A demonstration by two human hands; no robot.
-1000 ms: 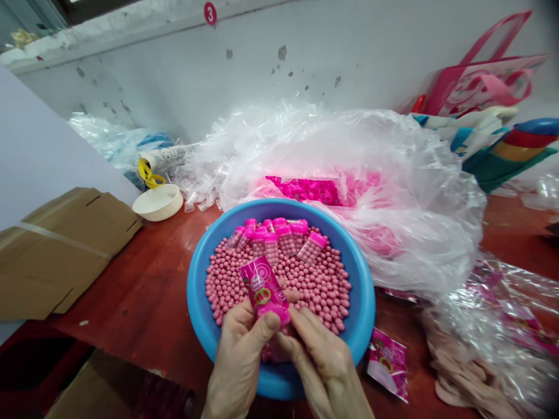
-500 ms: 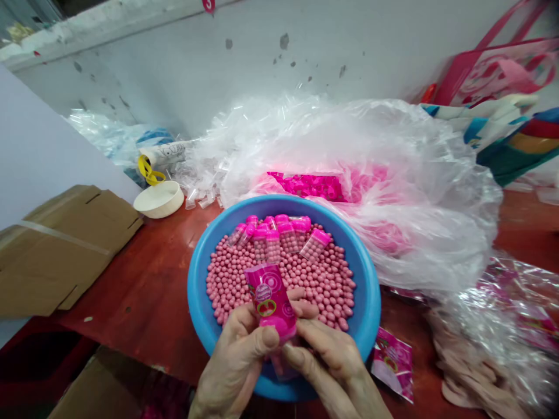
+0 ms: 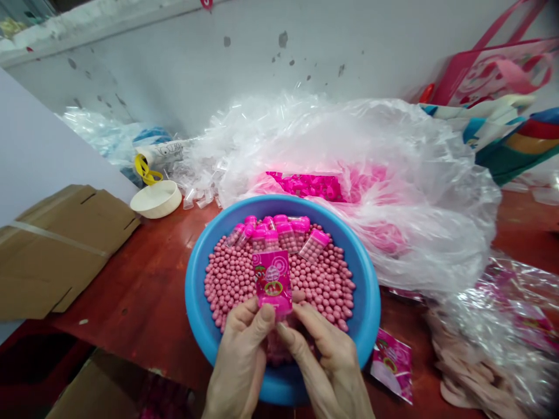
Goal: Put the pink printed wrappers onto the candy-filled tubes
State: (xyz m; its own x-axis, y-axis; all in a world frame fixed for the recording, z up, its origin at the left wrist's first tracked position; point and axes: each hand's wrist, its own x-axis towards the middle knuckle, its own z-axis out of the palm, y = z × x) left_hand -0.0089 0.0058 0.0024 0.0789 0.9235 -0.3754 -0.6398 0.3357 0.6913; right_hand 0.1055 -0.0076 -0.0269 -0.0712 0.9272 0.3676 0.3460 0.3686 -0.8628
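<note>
In front of me, my left hand [image 3: 242,352] pinches the lower left edge of a pink printed wrapper [image 3: 273,279], held upright over the basin. My right hand [image 3: 329,355] closes at the wrapper's lower end, around a small clear candy box that is mostly hidden by the fingers. Beneath both hands is a blue basin [image 3: 194,291] filled with round pink candies [image 3: 325,285]. On the candies, towards the far side, lie several small clear candy boxes [image 3: 314,245] with bright pink lids.
Another pink wrapper [image 3: 393,364] lies right of the basin, near a crinkled clear bag [image 3: 519,308]. Behind the basin spreads a large plastic bag [image 3: 428,192] with pink lids showing. At left are a white round lid [image 3: 156,201], yellow tape [image 3: 146,170] and flattened cardboard [image 3: 56,250].
The wrapper has turned from a tilt to nearly upright, its front facing me more squarely. Both hands have shifted slightly, and the clear box below it shows less.
</note>
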